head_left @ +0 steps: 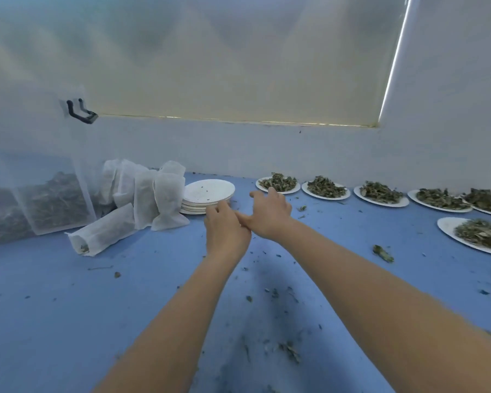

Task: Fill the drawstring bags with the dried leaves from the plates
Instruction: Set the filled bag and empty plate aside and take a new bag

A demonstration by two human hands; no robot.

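Blue table (68, 307), both hands (247, 222) relaxed, holding nothing, beside stacked plates (207, 194)

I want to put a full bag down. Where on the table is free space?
Free: blue table in front of the lying bag, left of the left hand; only crumbs. Crowded: bags, plate stack, leaf plates along the wall.

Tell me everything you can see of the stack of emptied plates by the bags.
The stack of emptied plates is several round white plates, paper-like, lying flat on the blue table near the back wall. The top plate holds only a few leaf crumbs. A standing white bag appears to lean against its left side. The left hand reaches its front edge, fingertips at the rim; contact is unclear. The right hand hovers just right of it.
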